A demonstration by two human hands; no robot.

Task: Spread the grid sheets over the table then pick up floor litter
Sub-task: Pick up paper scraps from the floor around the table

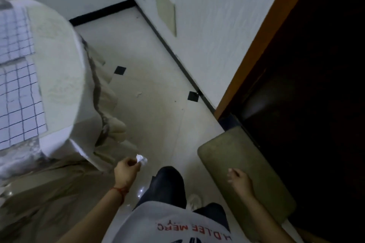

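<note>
Two white grid sheets [18,77] lie on the cloth-covered table [59,61] at the left. My left hand [126,169] is low in the middle of the view, its fingers pinched on a crumpled white scrap of paper [142,159]. My right hand [238,180] hangs over a padded stool at the right, fingers loosely curled, holding nothing. Another small pale scrap [139,94] lies on the tiled floor further ahead, apart from both hands.
An olive padded stool [245,171] stands at the right beside a dark doorway with a wooden frame [262,33]. The tablecloth hangs to the floor at the left [104,104]. White wall with a black skirting [177,59] bounds the pale tiled floor [154,116].
</note>
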